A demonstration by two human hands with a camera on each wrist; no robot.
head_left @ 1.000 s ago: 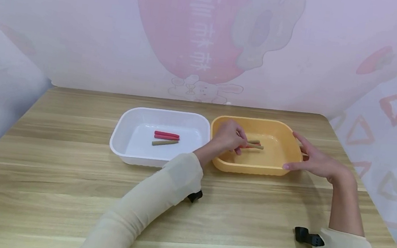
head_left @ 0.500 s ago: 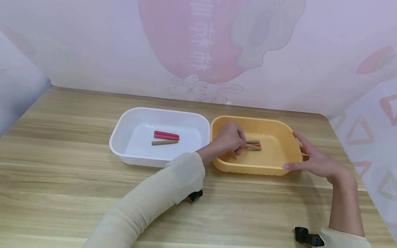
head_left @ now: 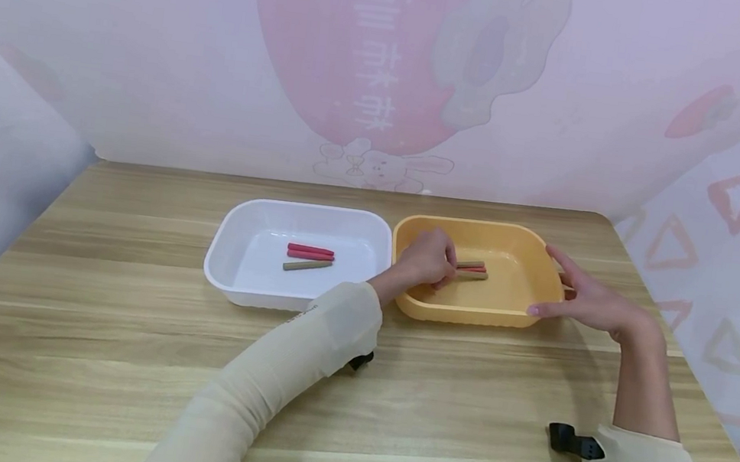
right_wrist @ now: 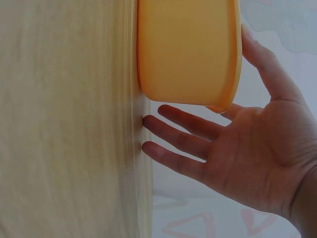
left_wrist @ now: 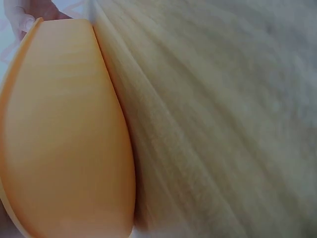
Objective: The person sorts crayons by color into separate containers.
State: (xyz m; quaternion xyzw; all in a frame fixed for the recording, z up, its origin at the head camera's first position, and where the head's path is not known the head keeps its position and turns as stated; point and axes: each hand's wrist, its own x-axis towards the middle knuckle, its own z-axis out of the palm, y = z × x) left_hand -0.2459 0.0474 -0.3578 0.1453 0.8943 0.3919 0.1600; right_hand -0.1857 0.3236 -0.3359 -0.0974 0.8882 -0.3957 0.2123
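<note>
My left hand [head_left: 427, 257] reaches into the yellow tray [head_left: 464, 312], fingertips at the left end of a tan stick [head_left: 473, 275], which they pinch. Behind it in the same tray lie another olive-brown stick [head_left: 472, 264] and a red one [head_left: 476, 269], their left ends partly hidden by the fingers. At the tray's right end my right hand [head_left: 587, 298] touches the rim with the thumb at the near corner. The right wrist view shows this right hand [right_wrist: 242, 153] with several fingers stretched straight beside the tray's outer wall [right_wrist: 188, 54].
Close against the yellow tray's left side stands a white tray [head_left: 222, 274]. Inside it are two red sticks [head_left: 311, 249] [head_left: 310, 256] and one olive-brown stick [head_left: 307, 265]. Both trays sit towards the back of a wood-grain table [head_left: 89, 320], with a printed wall [head_left: 173, 83] behind.
The left hand has shifted slightly left and down, and the tan stick with it now lies closer along the other sticks. The right hand and both trays have stayed put.
</note>
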